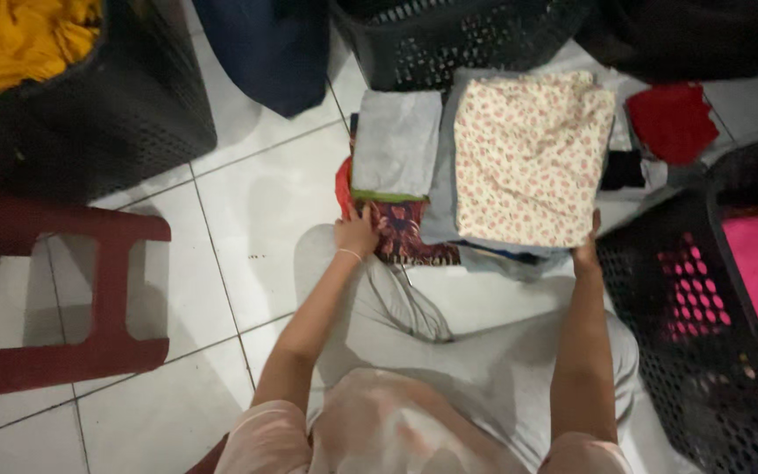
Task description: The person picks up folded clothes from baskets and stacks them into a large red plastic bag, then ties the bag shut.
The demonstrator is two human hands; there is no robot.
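Hands at folded laundry stacks

Left hand (355, 233) touches the patterned dark-red cloth (407, 233) under a folded grey garment (395, 142). Right hand (586, 251) grips the near corner of the floral cream cloth (528, 158). Black baskets (704, 351) flank; red stool (54, 290) at left.

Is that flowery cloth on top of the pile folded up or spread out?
Folded. The floral cloth lies as a neat rectangle with straight edges on the stack of clothes.

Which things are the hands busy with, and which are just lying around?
Busy with: left hand, right hand, flowery cloth, grey cloth, patterned dark red cloth.
Lying around: red stool, black baskets, yellow cloth, red cloth.
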